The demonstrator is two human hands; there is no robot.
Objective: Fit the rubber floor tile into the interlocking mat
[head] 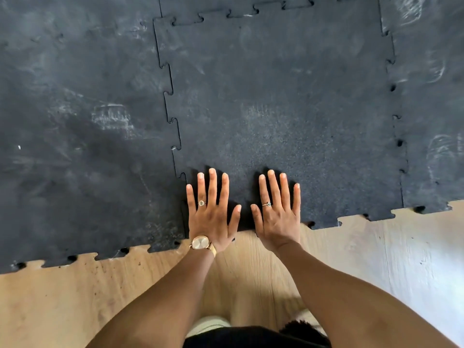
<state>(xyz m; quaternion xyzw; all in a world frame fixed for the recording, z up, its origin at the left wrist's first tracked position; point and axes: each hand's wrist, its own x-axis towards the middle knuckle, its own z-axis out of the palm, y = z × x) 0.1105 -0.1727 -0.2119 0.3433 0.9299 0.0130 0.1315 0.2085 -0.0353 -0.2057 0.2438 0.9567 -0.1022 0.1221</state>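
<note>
Left of the rubber tile [276, 101] the scuffed mat [75, 121] meets it along a jigsaw seam, tabs mostly seated. Left hand [213, 217], wearing a gold watch [200, 242], lies flat with fingers spread on the tile's near edge, gripping nothing. Right hand [277, 217] lies flat the same way beside it. Right of the tile, little gaps show along the seam. Bare wood floor [62, 297] lies open below the tile.

Rubber tile [276, 101]: near edge lying partly hidden beneath left hand [213, 217] and right hand [277, 217]. Surrounding mat [75, 121]: running past the frame left, right and beyond the tile.
</note>
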